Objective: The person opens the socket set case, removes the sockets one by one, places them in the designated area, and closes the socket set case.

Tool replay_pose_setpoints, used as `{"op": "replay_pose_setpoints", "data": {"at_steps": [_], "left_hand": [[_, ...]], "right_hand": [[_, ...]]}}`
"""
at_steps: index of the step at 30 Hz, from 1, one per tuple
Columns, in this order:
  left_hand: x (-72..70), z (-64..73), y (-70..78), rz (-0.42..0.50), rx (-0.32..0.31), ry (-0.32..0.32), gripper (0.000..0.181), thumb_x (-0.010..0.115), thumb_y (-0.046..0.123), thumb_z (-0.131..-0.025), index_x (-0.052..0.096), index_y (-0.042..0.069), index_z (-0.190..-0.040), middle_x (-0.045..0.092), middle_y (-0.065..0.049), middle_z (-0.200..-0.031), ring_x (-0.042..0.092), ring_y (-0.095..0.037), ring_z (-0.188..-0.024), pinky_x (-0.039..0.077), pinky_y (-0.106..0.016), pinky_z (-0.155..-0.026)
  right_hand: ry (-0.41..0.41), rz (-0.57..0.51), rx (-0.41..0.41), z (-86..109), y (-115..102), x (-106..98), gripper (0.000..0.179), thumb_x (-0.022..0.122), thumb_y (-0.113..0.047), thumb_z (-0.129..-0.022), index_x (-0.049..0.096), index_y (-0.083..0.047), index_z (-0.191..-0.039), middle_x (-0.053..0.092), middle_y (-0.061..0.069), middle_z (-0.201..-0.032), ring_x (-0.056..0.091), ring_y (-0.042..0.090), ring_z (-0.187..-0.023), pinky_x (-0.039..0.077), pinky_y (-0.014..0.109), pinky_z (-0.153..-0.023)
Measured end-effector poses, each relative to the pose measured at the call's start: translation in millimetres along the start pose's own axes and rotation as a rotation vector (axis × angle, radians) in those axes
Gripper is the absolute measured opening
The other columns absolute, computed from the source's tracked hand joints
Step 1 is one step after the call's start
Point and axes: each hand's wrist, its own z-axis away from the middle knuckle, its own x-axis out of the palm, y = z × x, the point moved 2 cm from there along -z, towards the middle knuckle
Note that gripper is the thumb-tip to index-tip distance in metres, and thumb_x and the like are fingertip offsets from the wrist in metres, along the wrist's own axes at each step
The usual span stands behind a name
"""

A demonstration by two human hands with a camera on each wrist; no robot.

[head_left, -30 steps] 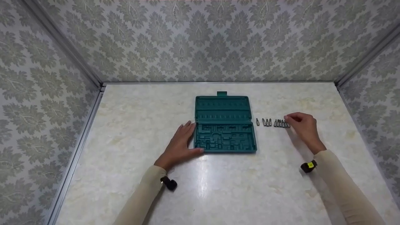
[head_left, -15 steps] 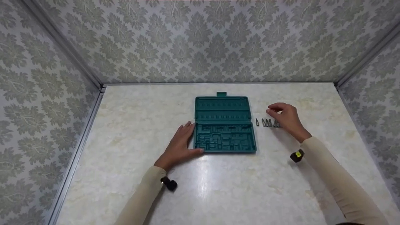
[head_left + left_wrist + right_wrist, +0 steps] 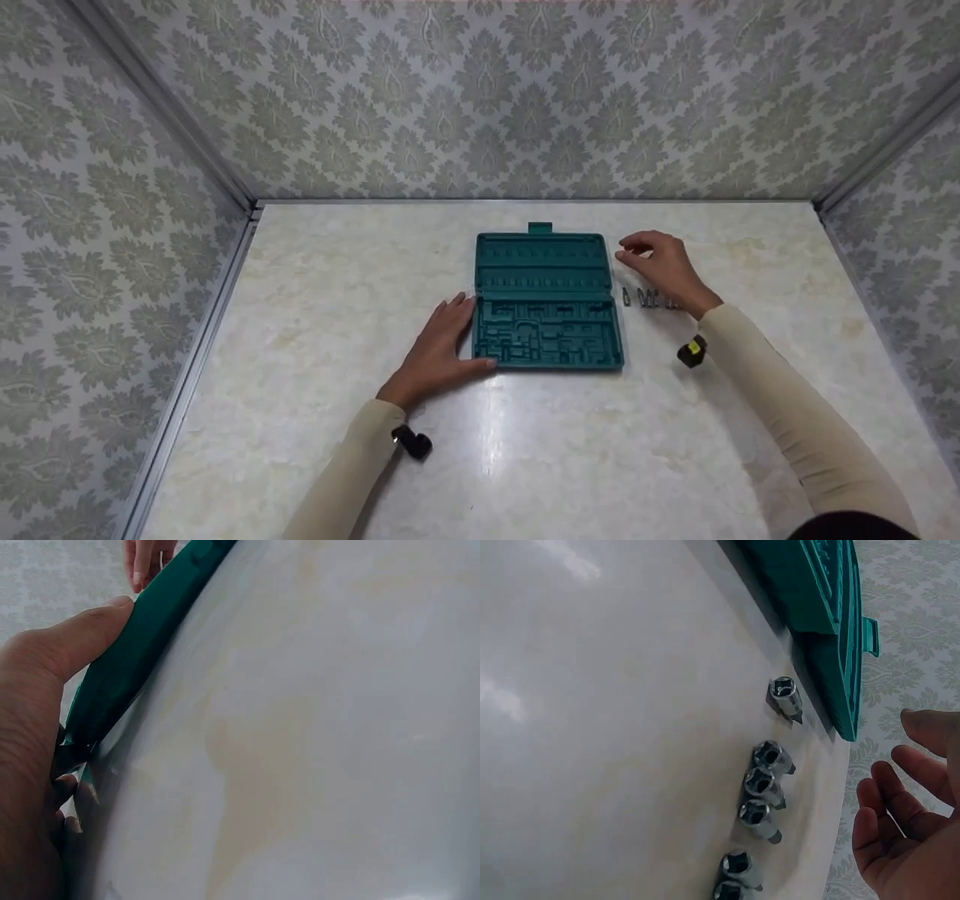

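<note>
A green plastic tool case (image 3: 549, 364) lies unfolded on the table, its moulded lower half towards me and its slotted lid behind. My left hand (image 3: 442, 345) rests at the case's near left corner. Its thumb touches the front rim and its outstretched fingers lie along the left side. My right hand (image 3: 664, 266) is raised just right of the lid. In the right wrist view its thumb and fingers (image 3: 922, 769) are apart and loosely bent, with nothing seen between them. Below it several metal bit sockets (image 3: 761, 784) with square holes lie in a row; the right arm partly covers them.
One bit socket (image 3: 626, 297) lies apart from the row, closest to the case. A latch tab (image 3: 540, 227) sticks out from the lid's far edge. Patterned wall panels (image 3: 487, 105) enclose the pale marbled table (image 3: 570, 457) at the back and sides.
My right hand has left the right end of the bit socket row and moved left and away from me, to beside the lid. My left hand stays at the case. The head view has shifted slightly.
</note>
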Motion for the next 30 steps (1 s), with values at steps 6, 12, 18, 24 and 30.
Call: {"op": "replay_pose_setpoints", "data": {"at_steps": [6,12,18,24,30], "left_hand": [[0.9,0.1,0.4,0.005,-0.001,0.002,0.118,0.078,0.080,-0.083,0.020,0.038,-0.178,0.020,0.009,-0.184,0.007,-0.013,-0.170,0.010,-0.048,-0.138],[0.5,-1.1,0.1,0.006,0.019,0.008,0.116,0.077,0.079,-0.085,0.021,0.037,-0.177,0.022,0.010,-0.183,0.008,-0.013,-0.170,0.010,-0.048,-0.138],[-1.1,-0.7,0.1,0.007,0.032,0.006,0.117,0.078,0.077,-0.085,0.020,0.034,-0.178,0.022,0.010,-0.183,0.008,-0.013,-0.170,0.007,-0.046,-0.138],[-1.8,-0.7,0.2,-0.002,0.042,0.002,0.119,0.078,0.077,-0.085,0.020,0.032,-0.178,0.023,0.010,-0.183,0.008,-0.013,-0.170,0.005,-0.041,-0.138],[-1.3,0.3,0.9,0.005,0.032,0.009,0.119,0.079,0.077,-0.084,0.019,0.034,-0.178,0.022,0.010,-0.183,0.008,-0.013,-0.170,0.008,-0.045,-0.138]], "right_hand": [[-0.072,0.019,0.068,-11.7,-1,8,0.045,0.069,-0.027,-0.111,0.066,0.003,-0.145,0.064,0.024,-0.142,0.060,0.039,-0.128,0.052,0.057,-0.107],[-0.132,0.014,0.111,-23.7,0,14,0.054,0.067,-0.029,-0.111,0.058,0.001,-0.155,0.057,0.025,-0.151,0.057,0.041,-0.137,0.051,0.062,-0.111],[-0.154,0.013,0.090,-33.8,-1,19,0.054,0.068,-0.025,-0.111,0.056,0.003,-0.155,0.057,0.027,-0.151,0.057,0.043,-0.136,0.050,0.063,-0.113],[-0.163,0.015,0.054,-38.5,-1,23,0.051,0.068,-0.021,-0.111,0.057,0.006,-0.153,0.060,0.029,-0.146,0.060,0.044,-0.132,0.050,0.062,-0.112],[-0.160,-0.013,0.073,-41.2,-2,27,0.050,0.065,-0.019,-0.112,0.056,0.007,-0.154,0.061,0.028,-0.147,0.061,0.042,-0.133,0.050,0.062,-0.113]]}}
